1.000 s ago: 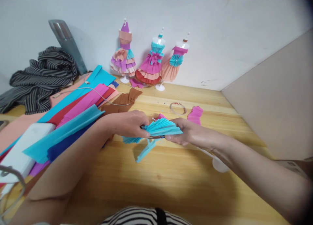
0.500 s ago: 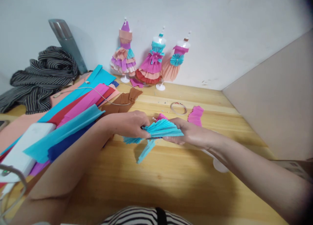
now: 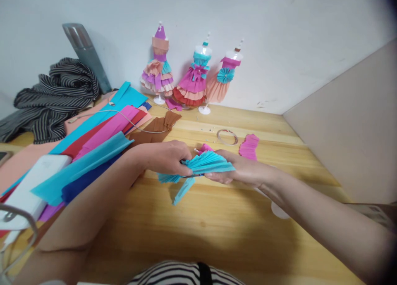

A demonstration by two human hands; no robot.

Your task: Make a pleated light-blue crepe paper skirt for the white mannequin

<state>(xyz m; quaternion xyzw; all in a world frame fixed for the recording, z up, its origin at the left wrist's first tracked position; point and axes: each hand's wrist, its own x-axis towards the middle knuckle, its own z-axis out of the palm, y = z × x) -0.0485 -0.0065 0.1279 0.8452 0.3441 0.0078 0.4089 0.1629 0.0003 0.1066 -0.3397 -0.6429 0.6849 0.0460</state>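
Note:
Turquoise pleated crepe paper (image 3: 211,162) fans out between my hands, above the table. My left hand (image 3: 169,157) is closed, thumb and fingers pinching the left edge of the pleats. From the other side my right hand (image 3: 237,167) wraps round a small dress-form mannequin under the paper. The mannequin's magenta top (image 3: 204,148) shows behind the pleats, and its round white base (image 3: 280,210) sticks out below my right wrist. A loose turquoise strip (image 3: 183,191) hangs down. Something thin and dark runs along the paper's lower edge; I cannot make out what it is.
Three dressed mannequins (image 3: 198,76) stand against the wall. Coloured crepe sheets (image 3: 83,165), a white power bank (image 3: 43,186) and a cable lie on the left. A ring-shaped coil (image 3: 227,137) and a pink paper piece (image 3: 249,146) lie behind my right hand.
Both hands and the turquoise paper stay almost in place. The view has shifted very slightly, and the fan of pleats sits a touch further right.

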